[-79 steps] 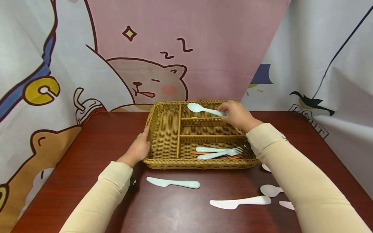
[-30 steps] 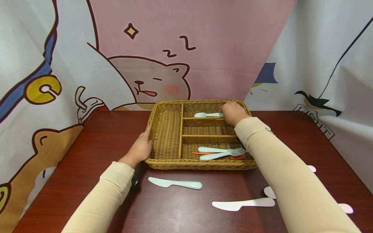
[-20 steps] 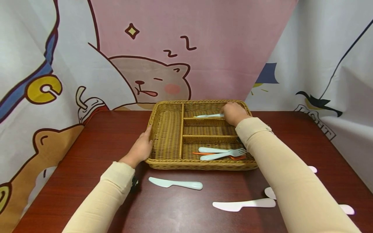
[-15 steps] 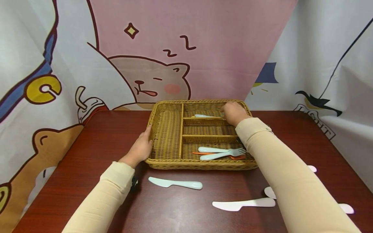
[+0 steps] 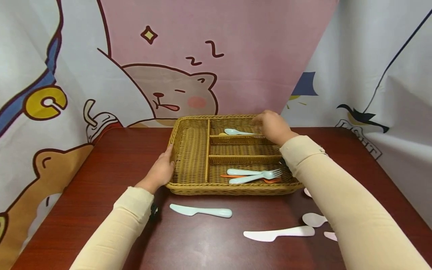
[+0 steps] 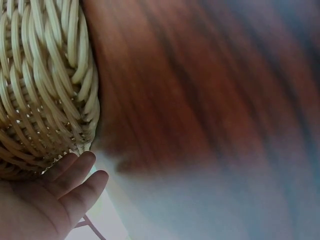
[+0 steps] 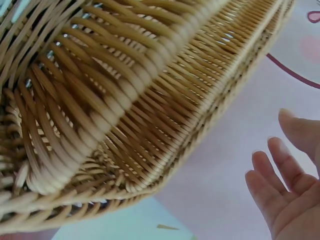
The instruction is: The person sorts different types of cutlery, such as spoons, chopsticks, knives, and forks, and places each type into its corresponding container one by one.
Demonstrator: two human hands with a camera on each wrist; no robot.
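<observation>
A wicker cutlery basket (image 5: 236,189) with several compartments stands at the back of the table. My left hand (image 5: 160,170) rests against its left side, fingers extended; the left wrist view shows the fingers (image 6: 82,195) by the woven wall. My right hand (image 5: 275,127) is raised over the back right compartment, and in the right wrist view its fingers (image 7: 282,165) are spread with nothing between them. A pale mint spoon (image 5: 236,132) lies in that compartment, its handle end partly hidden. Mint forks (image 5: 253,177) and an orange utensil (image 5: 233,176) lie in the front right compartment.
On the table (image 5: 189,243) before the basket lie a mint knife (image 5: 200,211) and a whitish knife (image 5: 280,233). A whitish spoon (image 5: 314,219) and other pale pieces are partly covered by my right sleeve (image 5: 347,210). A printed curtain (image 5: 236,67) hangs behind.
My right hand lowered the mint spoon into the back right compartment, let it go and has risen slightly from it. My left hand has stayed at the basket's side.
</observation>
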